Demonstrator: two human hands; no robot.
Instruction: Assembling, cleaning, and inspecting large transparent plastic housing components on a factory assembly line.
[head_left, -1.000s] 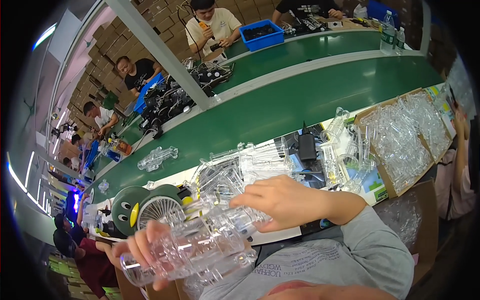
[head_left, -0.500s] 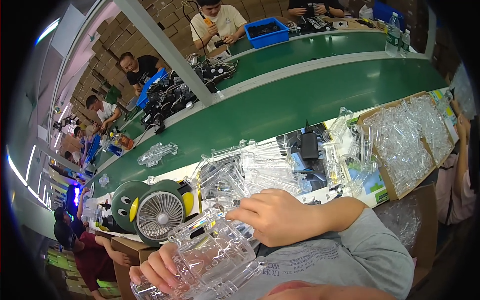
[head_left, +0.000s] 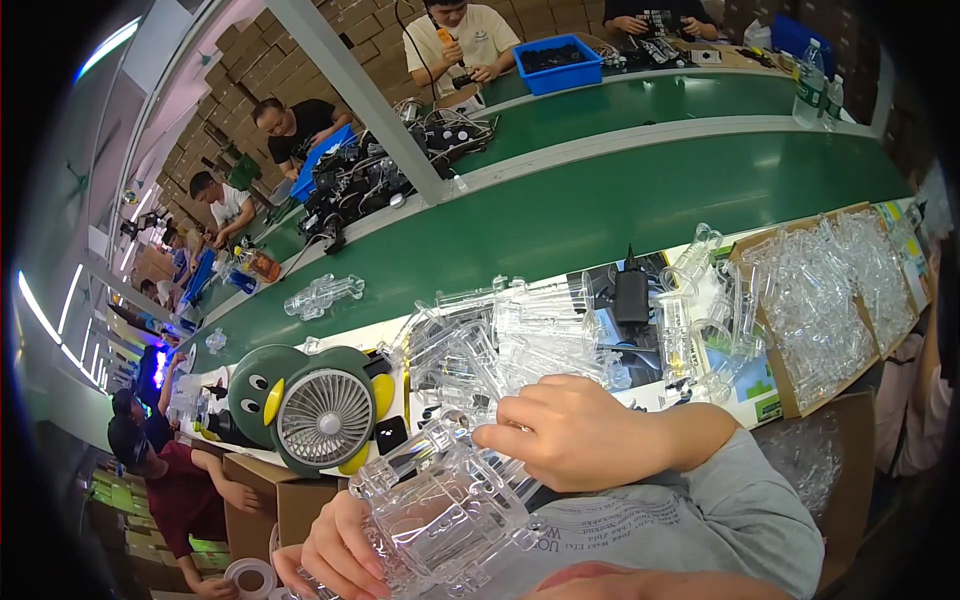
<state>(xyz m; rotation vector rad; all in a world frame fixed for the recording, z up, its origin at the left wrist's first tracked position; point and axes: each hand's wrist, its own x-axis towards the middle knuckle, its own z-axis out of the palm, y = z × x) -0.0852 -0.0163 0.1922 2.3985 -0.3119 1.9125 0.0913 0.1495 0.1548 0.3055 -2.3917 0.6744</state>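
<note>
Low in front of me, my left hand (head_left: pixel 345 548) is closed around the lower left side of a clear plastic housing (head_left: pixel 445 515) with tube-like side pieces. My right hand (head_left: pixel 575 432) is curled, with its thumb and fingertips at the housing's upper right end, by a round tube end. Whether a small part sits between those fingertips is hidden. Just beyond my hands lies a heap of clear plastic parts (head_left: pixel 530 335) on the bench. A green penguin-shaped fan (head_left: pixel 325 415) stands left of the housing, beside a small black object (head_left: pixel 391 433).
A cardboard tray (head_left: pixel 790 385) full of clear parts sits at the right, a black power adapter (head_left: pixel 630 295) left of it. One clear part (head_left: pixel 325 296) lies on the green conveyor belt (head_left: pixel 560 215). Co-workers sit across, near blue bins (head_left: pixel 560 78). A person in red (head_left: pixel 190 490) is at left.
The view has shifted slightly, so most things appear farther right. Both hands keep hold of the housing, which has tilted a little. A white ring-shaped roll now shows at the lower left.
</note>
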